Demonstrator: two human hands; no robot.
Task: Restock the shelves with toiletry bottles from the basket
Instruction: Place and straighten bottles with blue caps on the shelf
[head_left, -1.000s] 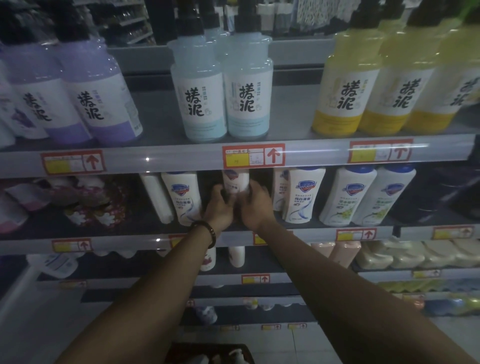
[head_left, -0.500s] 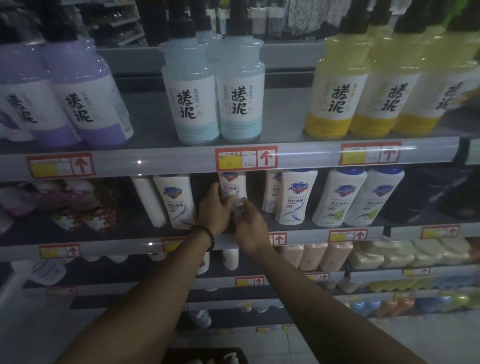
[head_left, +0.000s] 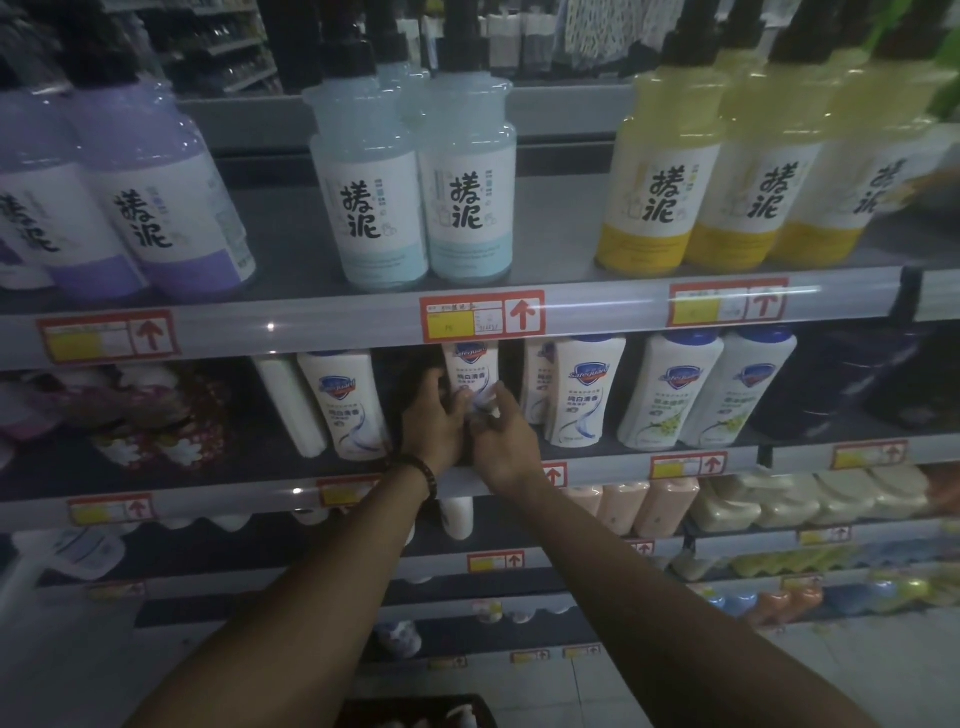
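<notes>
A white Safeguard bottle (head_left: 471, 370) stands upright on the second shelf (head_left: 249, 491), in a gap between like bottles. My left hand (head_left: 432, 423) grips its lower left side, with a dark bead bracelet on the wrist. My right hand (head_left: 506, 446) holds the bottle's lower right front with curled fingers, just above the shelf's front edge. The bottle's base is hidden behind both hands. The dark basket (head_left: 395, 711) shows at the bottom edge with a white pump bottle (head_left: 462, 716) in it.
White Safeguard bottles stand to the left (head_left: 343, 400) and right (head_left: 582, 389) of the gap. The top shelf carries large purple (head_left: 166, 208), pale blue (head_left: 415, 208) and yellow (head_left: 660, 192) pump bottles. Lower shelves hold peach and cream bottles (head_left: 665, 506). Red price tags line the shelf edges.
My right hand has slid down and back toward the shelf's front edge. My left hand stays on the bottle, which remains upright in the gap.
</notes>
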